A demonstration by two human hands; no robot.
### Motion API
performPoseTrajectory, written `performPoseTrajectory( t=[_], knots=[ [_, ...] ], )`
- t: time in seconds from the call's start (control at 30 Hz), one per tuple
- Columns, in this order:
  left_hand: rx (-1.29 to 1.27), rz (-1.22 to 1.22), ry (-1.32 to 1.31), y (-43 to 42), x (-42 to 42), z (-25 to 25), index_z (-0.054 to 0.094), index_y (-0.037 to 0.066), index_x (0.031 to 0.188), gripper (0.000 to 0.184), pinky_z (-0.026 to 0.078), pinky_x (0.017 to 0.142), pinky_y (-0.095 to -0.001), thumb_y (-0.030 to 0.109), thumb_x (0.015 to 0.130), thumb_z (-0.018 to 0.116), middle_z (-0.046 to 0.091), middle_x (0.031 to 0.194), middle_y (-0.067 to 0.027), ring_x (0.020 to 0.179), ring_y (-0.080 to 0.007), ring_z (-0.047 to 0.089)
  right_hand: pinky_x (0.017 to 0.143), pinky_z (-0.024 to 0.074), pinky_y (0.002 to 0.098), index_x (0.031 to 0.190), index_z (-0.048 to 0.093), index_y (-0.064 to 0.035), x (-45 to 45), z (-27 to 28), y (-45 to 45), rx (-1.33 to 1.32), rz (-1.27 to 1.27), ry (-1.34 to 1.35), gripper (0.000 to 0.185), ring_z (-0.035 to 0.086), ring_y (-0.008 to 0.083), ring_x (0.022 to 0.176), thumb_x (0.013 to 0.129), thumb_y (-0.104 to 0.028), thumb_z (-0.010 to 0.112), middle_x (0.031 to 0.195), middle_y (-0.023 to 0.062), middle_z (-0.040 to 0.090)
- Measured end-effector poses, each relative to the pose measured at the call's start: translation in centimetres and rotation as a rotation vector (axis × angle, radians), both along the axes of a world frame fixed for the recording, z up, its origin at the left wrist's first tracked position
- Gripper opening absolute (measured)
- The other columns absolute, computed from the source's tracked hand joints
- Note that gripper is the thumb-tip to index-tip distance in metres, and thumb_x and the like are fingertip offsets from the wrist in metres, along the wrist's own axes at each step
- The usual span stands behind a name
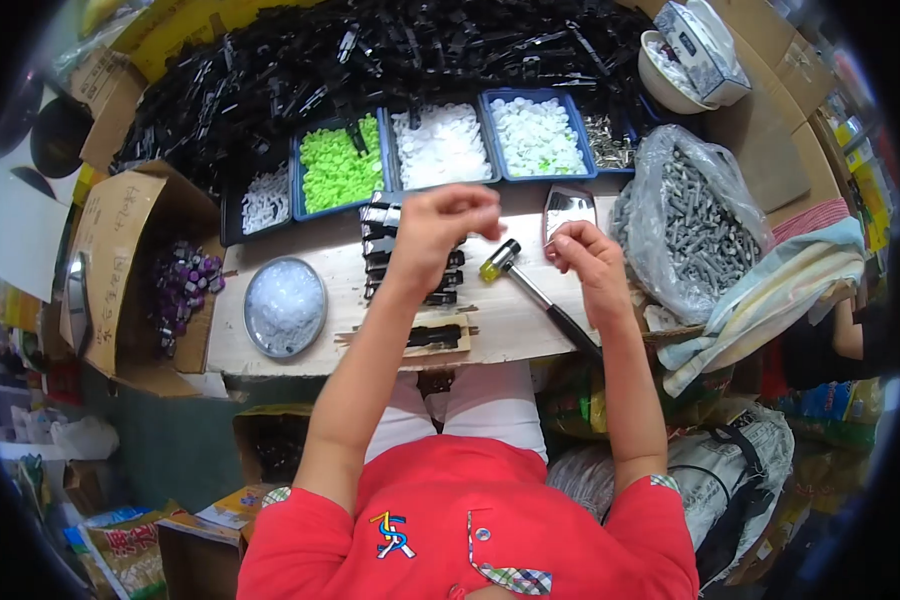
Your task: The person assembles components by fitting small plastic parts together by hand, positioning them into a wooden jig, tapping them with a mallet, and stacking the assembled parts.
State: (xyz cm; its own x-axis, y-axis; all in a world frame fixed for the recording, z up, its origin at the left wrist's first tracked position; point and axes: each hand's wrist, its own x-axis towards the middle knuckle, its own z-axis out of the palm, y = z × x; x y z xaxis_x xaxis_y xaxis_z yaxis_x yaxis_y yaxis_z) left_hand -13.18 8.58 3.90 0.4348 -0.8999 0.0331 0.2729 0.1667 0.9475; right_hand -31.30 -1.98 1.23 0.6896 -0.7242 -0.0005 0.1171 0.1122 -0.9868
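Red cloth fills the bottom of the frame: a shirt [440,500] with a stitched badge [392,535] whose blue letter reads as an S. Handwritten characters run down the cardboard box [120,265] at left, too slanted to read surely; printed characters on a bag [130,555] at lower left are also hard to read.

Near the centre, the left hand [445,222] is raised over the table [510,345], fingers bent; whether they meet or hold anything, I cannot tell. Below it lies a row of black parts [377,258], and nearer the shirt a black piece [433,336] sits on a wooden block [462,343]. The right hand [588,262], right of centre, has thumb and finger pinched together, a bright speck at the tips too small to name. A hammer [550,307] lies between the hands, its yellow face toward the left one.

The left forearm hides much of the row. The black heap [400,50] is cut off at the top edge, its separate shapes hard to tell.
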Motion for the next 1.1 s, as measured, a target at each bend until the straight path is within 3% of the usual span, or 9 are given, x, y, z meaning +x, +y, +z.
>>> performPoseTrajectory(
  t=[0.2, 0.33, 0.43, 0.77, 0.87, 0.93, 1.1],
  knots=[
    [0.01, -0.068, 0.199, 8.2, -2.8, -3.1, 0.061, -0.004, 0.096, 0.018, 0.051, 0.065, -0.0275, -0.004, 0.077, 0.062, 0.058, 0.085, -0.0079, 0.069, -0.018, 0.063, 0.064, 0.0373, 0.0175, 0.091, 0.058, -0.0014, 2.1, 0.9, 6.4, 0.048, 0.154, -0.039, 0.011, 0.047, 0.0043, 0.07, 0.085, -0.01, 0.058, 0.077, -0.0012, 0.054],
    [0.058, -0.065, 0.19, 10.5, -2.7, -3.3, 0.062, -0.004, 0.098, 0.02, 0.051, 0.061, -0.0245, -0.002, 0.079, 0.061, 0.055, 0.084, -0.0057, 0.067, -0.016, 0.061, 0.069, 0.0373, 0.0172, 0.091, 0.056, -0.0014, 3.0, 1.0, 8.2, -0.039, 0.259, -0.004, 0.01, 0.048, 0.0038, 0.078, 0.087, -0.011, 0.057, 0.083, -0.0009, 0.053],
    [0.055, -0.039, 0.182, 11.5, -2.7, -3.7, 0.062, -0.004, 0.098, 0.019, 0.052, 0.059, -0.0247, -0.002, 0.079, 0.061, 0.055, 0.082, -0.0054, 0.064, -0.015, 0.06, 0.068, 0.0382, 0.0191, 0.09, 0.056, 0.0, 3.4, 0.3, 8.7, -0.245, 0.33, 0.044, 0.011, 0.048, 0.006, 0.075, 0.087, -0.011, 0.057, 0.084, -0.0001, 0.054],
    [0.007, 0.026, 0.01, 12.8, -2.4, -3.3, 0.063, -0.004, 0.096, 0.019, 0.054, 0.055, -0.0212, -0.002, 0.077, 0.065, 0.056, 0.083, -0.0045, 0.064, -0.0105, 0.061, 0.062, 0.0382, 0.0217, 0.086, 0.057, -0.0008, 4.3, 1.6, 10.7, -0.475, 0.27, 0.014, 0.01, 0.047, 0.0092, 0.069, 0.085, -0.01, 0.058, 0.078, 0.0022, 0.052],
    [-0.006, 0.063, -0.073, 12.9, -2.6, -3.2, 0.064, -0.004, 0.095, 0.018, 0.054, 0.056, -0.0211, -0.002, 0.077, 0.064, 0.056, 0.083, -0.0046, 0.065, -0.0104, 0.061, 0.063, 0.0375, 0.0261, 0.085, 0.056, -0.0014, 4.5, 1.6, 10.9, -0.687, 0.248, 0.021, 0.007, 0.049, 0.0149, 0.069, 0.082, -0.007, 0.059, 0.078, 0.0048, 0.053],
    [-0.002, 0.099, -0.106, 13.0, -2.8, -3.0, 0.064, -0.003, 0.094, 0.017, 0.054, 0.055, -0.021, -0.002, 0.077, 0.064, 0.056, 0.083, -0.0044, 0.066, -0.0101, 0.06, 0.064, 0.0354, 0.0315, 0.084, 0.055, -0.0024, 4.6, 1.8, 11.2, -1.152, 0.134, 0.03, 0.009, 0.05, 0.0221, 0.069, 0.077, -0.004, 0.061, 0.078, 0.0075, 0.055],
    [0.028, 0.244, -0.264, 13.0, -3.7, -3.0, 0.065, -0.002, 0.092, 0.016, 0.052, 0.056, -0.0207, -0.003, 0.076, 0.065, 0.057, 0.081, -0.0034, 0.067, -0.0086, 0.059, 0.064, 0.0334, 0.0344, 0.083, 0.054, -0.0035, 4.8, 1.3, 12.4, -1.27, 0.065, 0.017, 0.012, 0.051, 0.0256, 0.069, 0.074, -0.002, 0.062, 0.079, 0.0087, 0.056]
  ],
)
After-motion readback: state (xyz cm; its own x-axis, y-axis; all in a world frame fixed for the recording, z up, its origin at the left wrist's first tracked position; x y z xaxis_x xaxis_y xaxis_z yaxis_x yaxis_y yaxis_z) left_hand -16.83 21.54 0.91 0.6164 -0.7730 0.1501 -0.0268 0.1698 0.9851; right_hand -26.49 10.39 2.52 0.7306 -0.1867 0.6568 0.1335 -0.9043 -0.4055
